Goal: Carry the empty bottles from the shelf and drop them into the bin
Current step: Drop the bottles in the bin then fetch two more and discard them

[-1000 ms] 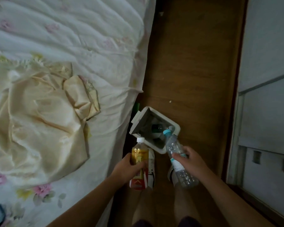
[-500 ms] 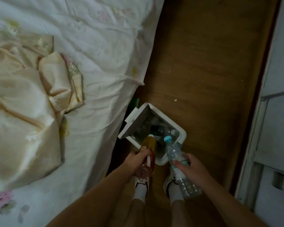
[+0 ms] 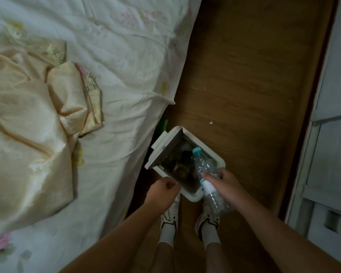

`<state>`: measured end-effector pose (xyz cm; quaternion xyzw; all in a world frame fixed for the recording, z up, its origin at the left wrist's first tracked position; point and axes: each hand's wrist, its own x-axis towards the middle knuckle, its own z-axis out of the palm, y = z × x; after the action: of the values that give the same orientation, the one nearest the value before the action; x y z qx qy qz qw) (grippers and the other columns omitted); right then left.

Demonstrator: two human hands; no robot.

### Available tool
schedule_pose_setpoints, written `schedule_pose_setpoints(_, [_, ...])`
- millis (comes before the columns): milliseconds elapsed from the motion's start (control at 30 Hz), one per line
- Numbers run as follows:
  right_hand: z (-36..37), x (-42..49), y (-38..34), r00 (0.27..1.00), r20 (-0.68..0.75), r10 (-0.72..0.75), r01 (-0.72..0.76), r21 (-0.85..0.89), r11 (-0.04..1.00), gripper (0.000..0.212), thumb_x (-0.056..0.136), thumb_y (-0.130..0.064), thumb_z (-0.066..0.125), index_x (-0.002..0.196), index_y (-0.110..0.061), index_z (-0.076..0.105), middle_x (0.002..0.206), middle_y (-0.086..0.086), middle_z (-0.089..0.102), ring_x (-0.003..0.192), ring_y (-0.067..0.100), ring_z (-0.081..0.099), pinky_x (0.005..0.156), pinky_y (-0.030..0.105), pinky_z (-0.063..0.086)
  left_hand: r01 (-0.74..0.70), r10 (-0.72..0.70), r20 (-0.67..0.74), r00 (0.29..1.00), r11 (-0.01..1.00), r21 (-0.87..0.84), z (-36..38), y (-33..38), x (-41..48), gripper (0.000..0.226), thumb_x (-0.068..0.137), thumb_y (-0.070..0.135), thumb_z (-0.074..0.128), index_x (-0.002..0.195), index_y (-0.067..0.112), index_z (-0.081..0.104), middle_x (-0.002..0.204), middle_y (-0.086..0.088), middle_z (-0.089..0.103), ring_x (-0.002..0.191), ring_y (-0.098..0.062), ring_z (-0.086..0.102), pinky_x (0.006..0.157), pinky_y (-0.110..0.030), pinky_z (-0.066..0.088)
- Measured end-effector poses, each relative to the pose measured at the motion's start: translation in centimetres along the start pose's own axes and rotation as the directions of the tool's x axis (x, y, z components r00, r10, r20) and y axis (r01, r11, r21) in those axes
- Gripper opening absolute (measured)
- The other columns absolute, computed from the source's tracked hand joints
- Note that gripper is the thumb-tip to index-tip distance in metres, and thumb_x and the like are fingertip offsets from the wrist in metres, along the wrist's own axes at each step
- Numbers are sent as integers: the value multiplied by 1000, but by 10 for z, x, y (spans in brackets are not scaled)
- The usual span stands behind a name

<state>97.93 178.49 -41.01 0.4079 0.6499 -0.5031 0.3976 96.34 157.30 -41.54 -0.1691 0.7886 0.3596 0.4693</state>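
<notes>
A white bin [image 3: 220, 161] stands on the wooden floor beside the bed, its lid [image 3: 165, 149] tipped open to the left. Dark bottles lie inside, among them an amber one [image 3: 182, 170]. My right hand [image 3: 224, 184] grips a clear plastic bottle [image 3: 204, 166] with a teal cap, neck pointing over the bin's opening. My left hand [image 3: 163, 191] hovers at the bin's near left corner, fingers curled, holding nothing.
A bed with a white floral sheet [image 3: 116, 56] and a crumpled cream cloth [image 3: 28, 125] fills the left. A grey cabinet or door [image 3: 331, 134] lines the right. My feet in white shoes [image 3: 169, 213] stand just below the bin. A green object [image 3: 161, 125] sits by the bed's edge.
The amber bottle left my left hand and now lies in the bin. My right hand moved the clear bottle further over the opening.
</notes>
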Motion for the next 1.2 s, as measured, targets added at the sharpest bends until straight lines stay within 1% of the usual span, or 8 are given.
schedule_pose_setpoints(67, [6, 9, -12, 1000, 11, 27, -27, 1, 1000, 60, 83, -50, 69, 132, -23, 50, 104, 8, 66, 83, 24, 72, 62, 33, 59, -31, 31, 9, 999, 994, 102, -8, -8, -5, 16, 92, 36, 58, 103, 27, 66, 95, 5, 69, 82, -8, 68, 71, -23, 55])
schedule_pose_setpoints(167, [13, 27, -32, 999, -1, 42, -42, -48, 998, 59, 79, -54, 69, 126, -20, 56, 103, 9, 68, 87, 26, 71, 78, 42, 61, -49, 53, -13, 999, 978, 203, -23, -22, -11, 16, 95, 36, 55, 106, 28, 63, 91, 8, 66, 78, -4, 64, 62, -18, 47])
schedule_pose_setpoints(300, [17, 46, -55, 999, -27, 17, -20, -98, 995, 59, 77, -52, 71, 122, -15, 59, 104, 9, 69, 90, 27, 69, 86, 44, 58, -3, 18, -49, 999, 956, 294, -42, -43, -11, 18, 96, 38, 52, 102, 26, 64, 90, 8, 65, 81, -7, 63, 74, -28, 54])
schedule_pose_setpoints(467, [10, 48, -50, 990, -84, -112, 100, -137, 985, 38, 87, -38, 68, 117, -18, 56, 99, -2, 64, 84, 12, 62, 64, 28, 49, 23, -13, -34, 999, 951, 308, -48, -63, -8, 18, 96, 39, 51, 105, 30, 63, 93, 8, 67, 83, -8, 66, 80, -31, 57])
schedule_pose_setpoints(633, [2, 37, -5, 993, -42, -107, 94, -237, 967, 19, 93, -29, 61, 110, -20, 63, 99, -2, 64, 94, 15, 62, 89, 38, 53, 30, -24, -24, 999, 950, 311, -43, -67, -10, 17, 96, 38, 52, 103, 29, 64, 90, 7, 67, 81, -9, 65, 73, -27, 53])
schedule_pose_setpoints(800, [-8, 15, 33, 999, -28, -24, 16, -265, 964, 7, 95, -31, 56, 100, -28, 61, 104, -1, 66, 96, 15, 64, 91, 39, 53, 59, -55, -24, 998, 961, 272, -38, -67, -27, 18, 96, 37, 53, 102, 26, 66, 91, 5, 67, 82, -11, 66, 74, -29, 55])
schedule_pose_setpoints(1000, [-14, -31, 53, 998, -65, 8, -13, -80, 997, 10, 97, -27, 54, 98, -26, 64, 103, 1, 68, 92, 14, 66, 83, 33, 55, 52, -45, -45, 998, 980, 191, -53, -57, -59, 12, 97, 37, 53, 94, 33, 64, 91, 2, 69, 82, -11, 69, 77, -31, 58])
schedule_pose_setpoints(1200, [-26, -120, 61, 971, -230, -56, 81, 99, 992, 14, 94, -32, 57, 104, -28, 66, 101, -3, 71, 94, 13, 67, 92, 43, 54, -10, 21, -97, 995, 993, 119, -87, -26, -127, 15, 98, 26, 54, 88, 25, 66, 88, -5, 73, 76, -20, 71, 70, -34, 55])
